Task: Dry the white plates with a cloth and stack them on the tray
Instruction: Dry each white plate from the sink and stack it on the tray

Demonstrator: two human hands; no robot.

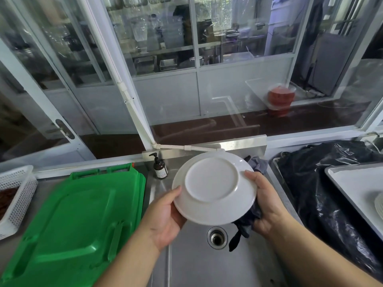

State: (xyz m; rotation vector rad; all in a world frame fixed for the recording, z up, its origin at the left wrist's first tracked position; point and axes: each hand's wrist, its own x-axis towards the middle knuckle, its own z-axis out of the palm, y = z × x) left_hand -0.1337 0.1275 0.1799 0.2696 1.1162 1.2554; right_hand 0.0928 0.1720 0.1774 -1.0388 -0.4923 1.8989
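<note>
Now both hands grip the upturned white plate (pixel 213 188); left (pixel 165 216) bare; right (pixel 263 199) clutching dark cloth (pixel 246 220).

Only the person's two arms show, entering from the lower edge on either side of the round steel sink drain (pixel 217 238): the left hand (pixel 165 216) and left forearm (pixel 128 262) to the drain's left, the right hand (pixel 263 201) and right forearm (pixel 323 259) to its right. Both forearms are bare from the wrist to the picture's edge, and both hands are bare too. A few small dark specks mark the left hand near the wrist, and the thumbnails look short.
</note>
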